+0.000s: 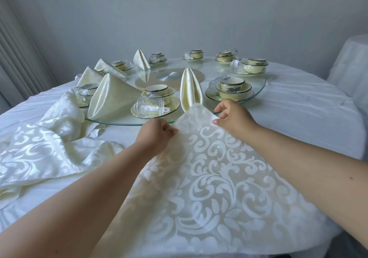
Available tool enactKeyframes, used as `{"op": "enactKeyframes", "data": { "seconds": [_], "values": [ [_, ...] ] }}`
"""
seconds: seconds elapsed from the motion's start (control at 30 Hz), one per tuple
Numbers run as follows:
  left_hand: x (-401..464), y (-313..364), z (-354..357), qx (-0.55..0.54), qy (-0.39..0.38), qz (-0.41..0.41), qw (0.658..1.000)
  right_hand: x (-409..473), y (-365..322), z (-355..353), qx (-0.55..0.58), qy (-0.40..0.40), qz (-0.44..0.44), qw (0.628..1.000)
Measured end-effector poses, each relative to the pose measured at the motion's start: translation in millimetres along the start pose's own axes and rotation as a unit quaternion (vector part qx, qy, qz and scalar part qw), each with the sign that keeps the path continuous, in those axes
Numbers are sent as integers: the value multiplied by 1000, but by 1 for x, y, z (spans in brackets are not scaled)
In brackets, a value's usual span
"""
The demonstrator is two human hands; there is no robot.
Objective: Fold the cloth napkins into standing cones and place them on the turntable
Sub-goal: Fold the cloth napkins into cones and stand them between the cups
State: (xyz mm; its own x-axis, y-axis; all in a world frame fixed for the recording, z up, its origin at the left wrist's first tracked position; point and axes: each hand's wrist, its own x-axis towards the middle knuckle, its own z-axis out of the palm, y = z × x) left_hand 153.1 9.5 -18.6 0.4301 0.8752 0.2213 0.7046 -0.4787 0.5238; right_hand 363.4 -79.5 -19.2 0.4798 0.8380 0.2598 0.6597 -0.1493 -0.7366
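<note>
A cream damask napkin (209, 178) lies spread on the table in front of me, one corner pointing at the glass turntable (260, 92). My left hand (155, 136) pinches its left edge near that far corner. My right hand (233, 118) pinches the corner itself, just at the turntable's rim. A tall folded cone (190, 90) stands on the turntable right behind the corner. Another wide cone (111, 96) stands at the left, with several more cones (141, 59) further back.
Sets of cream bowls, plates and glass cups (234, 88) ring the turntable, one set (155, 102) close to my left hand. Loose unfolded napkins (39, 154) lie heaped on the white tablecloth at the left. A draped side table (350, 66) stands at the right.
</note>
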Motion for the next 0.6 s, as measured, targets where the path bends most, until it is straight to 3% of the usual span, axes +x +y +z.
{"op": "enactKeyframes", "data": {
  "seconds": [0.23,0.37,0.43,0.6],
  "values": [
    [8,1,-18,72,60,23,995,10,-18,3,-17,78,-70,994],
    [1,6,-17,118,101,31,987,10,-23,5,-82,77,-94,989],
    [-13,15,-23,125,111,82,983,6,-22,5,-124,63,-107,985],
    [-91,29,-40,103,-73,185,975,-6,-28,0,-184,47,-123,974]
  ]
}}
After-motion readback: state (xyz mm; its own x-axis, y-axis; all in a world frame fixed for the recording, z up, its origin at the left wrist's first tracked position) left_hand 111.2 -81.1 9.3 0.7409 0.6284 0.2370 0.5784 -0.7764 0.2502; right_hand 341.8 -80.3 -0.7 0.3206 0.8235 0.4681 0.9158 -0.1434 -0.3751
